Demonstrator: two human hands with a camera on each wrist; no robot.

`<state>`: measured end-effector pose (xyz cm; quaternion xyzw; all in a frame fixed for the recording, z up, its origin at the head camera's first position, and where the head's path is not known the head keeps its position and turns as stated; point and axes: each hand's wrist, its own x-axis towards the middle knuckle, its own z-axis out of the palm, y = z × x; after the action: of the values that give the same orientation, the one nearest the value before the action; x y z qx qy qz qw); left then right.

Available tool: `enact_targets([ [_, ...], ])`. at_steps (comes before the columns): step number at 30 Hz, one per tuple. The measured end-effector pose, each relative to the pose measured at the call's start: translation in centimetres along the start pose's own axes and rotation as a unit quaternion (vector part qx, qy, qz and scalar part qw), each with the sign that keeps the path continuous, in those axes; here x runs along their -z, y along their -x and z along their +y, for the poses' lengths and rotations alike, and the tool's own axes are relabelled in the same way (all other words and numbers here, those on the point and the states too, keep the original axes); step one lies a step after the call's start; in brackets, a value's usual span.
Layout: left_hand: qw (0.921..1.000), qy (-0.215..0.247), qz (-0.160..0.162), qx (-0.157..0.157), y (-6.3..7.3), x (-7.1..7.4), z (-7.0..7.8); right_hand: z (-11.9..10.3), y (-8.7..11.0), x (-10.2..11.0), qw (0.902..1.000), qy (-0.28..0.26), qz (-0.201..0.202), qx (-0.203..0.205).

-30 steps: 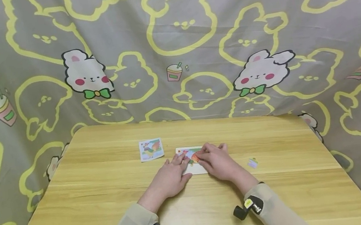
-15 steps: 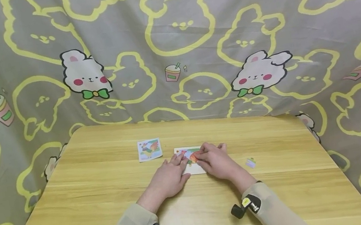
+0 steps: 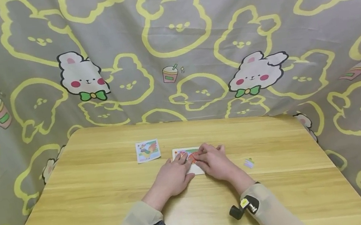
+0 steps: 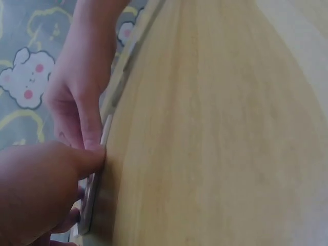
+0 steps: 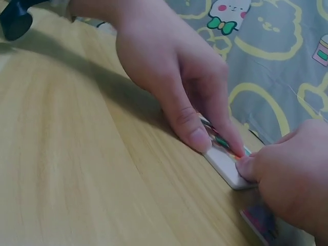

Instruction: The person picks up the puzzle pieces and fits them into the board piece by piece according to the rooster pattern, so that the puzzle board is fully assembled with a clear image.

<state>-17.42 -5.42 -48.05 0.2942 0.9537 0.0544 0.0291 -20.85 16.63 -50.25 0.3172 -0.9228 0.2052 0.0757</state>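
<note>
A white jigsaw board (image 3: 197, 169) lies on the table in the head view, its upper part filled with a colourful picture. My left hand (image 3: 171, 176) rests on its left side, fingers laid over the picture and thumb by the near edge. On the board's right side, my right hand (image 3: 214, 162) pinches an orange puzzle piece (image 3: 193, 158) down at the picture, its fingertips beside the left fingers. The fingers hide much of the picture. In the right wrist view, the left thumb (image 5: 199, 139) touches the board's near edge.
To the board's upper left lies a picture card (image 3: 147, 151) showing a rooster-like bird. One loose purple and green puzzle piece (image 3: 249, 163) lies to the right of my right hand. The wooden table (image 3: 109, 201) ends at a patterned curtain (image 3: 193, 60) behind.
The left hand has shifted slightly right, its fingers covering more of the picture. The right hand stays on the board's right side. The whole head view has drifted a little.
</note>
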Motion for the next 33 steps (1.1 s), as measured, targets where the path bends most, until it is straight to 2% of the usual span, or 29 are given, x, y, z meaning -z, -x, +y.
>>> enact_targets([
  [6, 0.9998, 0.021, -0.001, 0.007, -0.27, -0.58, -0.12, 0.41, 0.48, 0.16, 0.9982, -0.044, 0.019, -0.036],
  [9, 0.9997, 0.024, -0.005, 0.010, -0.26, -0.64, -0.07, 0.40, 0.53, 0.27, 0.9962, -0.070, 0.013, -0.051],
  [17, 0.9998, 0.016, -0.007, 0.007, -0.33, -0.50, -0.06, 0.18, -0.06, 0.55, 0.9833, -0.140, -0.003, -0.116],
  [25, 0.9996, 0.021, -0.014, 0.009, -0.27, -0.19, -0.02, 0.09, -0.01, 0.54, 0.9778, -0.150, 0.007, -0.147],
  [33, 0.9997, 0.022, -0.012, 0.005, 0.06, -0.08, -0.09, 0.08, 0.15, 0.20, 0.9780, -0.154, 0.009, -0.140],
])
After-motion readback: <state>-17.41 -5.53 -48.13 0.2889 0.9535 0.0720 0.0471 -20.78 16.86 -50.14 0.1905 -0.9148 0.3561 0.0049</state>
